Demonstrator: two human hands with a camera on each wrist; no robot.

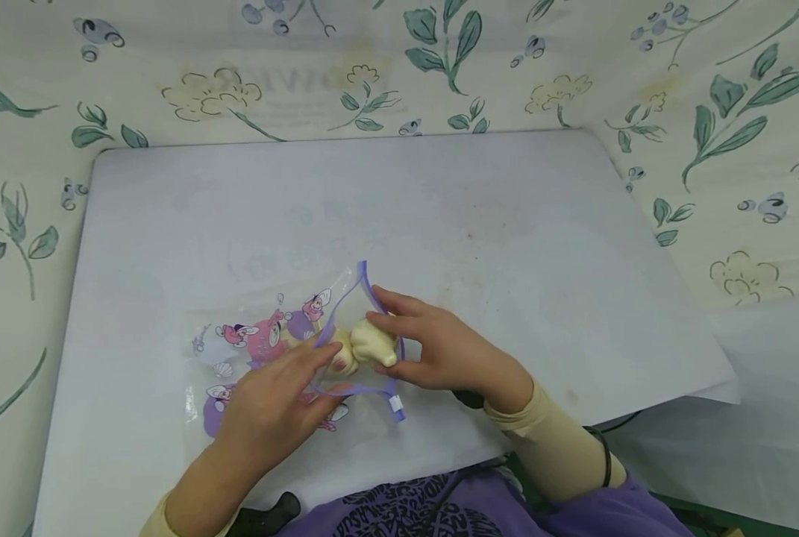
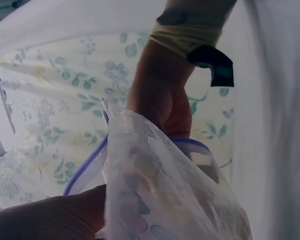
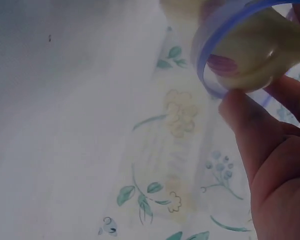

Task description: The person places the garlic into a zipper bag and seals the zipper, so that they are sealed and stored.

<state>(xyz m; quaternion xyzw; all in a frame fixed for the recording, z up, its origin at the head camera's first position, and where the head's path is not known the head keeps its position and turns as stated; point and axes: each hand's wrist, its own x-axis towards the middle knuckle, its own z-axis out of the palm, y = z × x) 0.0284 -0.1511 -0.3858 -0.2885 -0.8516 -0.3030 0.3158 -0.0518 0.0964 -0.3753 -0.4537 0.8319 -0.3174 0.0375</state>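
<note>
A clear zip bag (image 1: 198, 373) with a purple zip rim and pink and purple cartoon prints lies on the table, its mouth spread towards the right. My left hand (image 1: 271, 406) grips the bag by the mouth, fingers on the upper side and thumb lower down. With fingers and thumb, my right hand (image 1: 439, 343) holds a smooth, lumpy, pale yellow object (image 1: 374, 343) within the purple rim (image 3: 210, 45). Beside it, further in, sits a second pale yellow object (image 1: 342, 354) with a pinkish mark, partly hidden by the left fingers. In the left wrist view, the clear film (image 2: 155, 160) covers much of the contents.
The white-covered table (image 1: 506, 209) spreads beyond and around the bag. Flower-patterned cloth (image 1: 372, 67) hangs behind and at both sides. Dark straps (image 1: 265, 514) show near the wrists, and a purple garment (image 1: 412, 507) is at the table's front edge.
</note>
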